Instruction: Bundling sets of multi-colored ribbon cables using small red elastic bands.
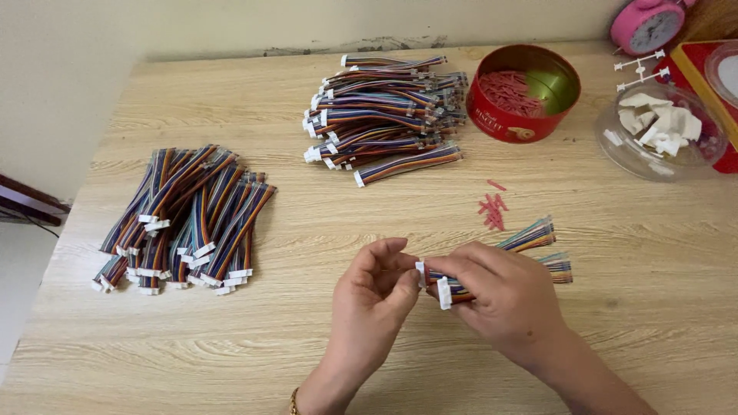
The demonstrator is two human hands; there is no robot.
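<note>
My right hand [503, 296] grips a small bunch of multicoloured ribbon cables [530, 238] whose free wire ends fan out to the right. My left hand [377, 296] pinches the white connector [420, 273] at the near end of one of those cables. A second white connector [444, 293] sticks out below my right thumb. Both hands hover just above the wooden table [307, 230], near its front middle.
A pile of finished cables [184, 219] lies at the left, a bigger pile [384, 107] at the back centre. A red round tin [524, 92] with red pieces, loose red bits [492, 211], a clear bowl of white parts [661, 131] and a pink alarm clock [647, 23] sit to the right.
</note>
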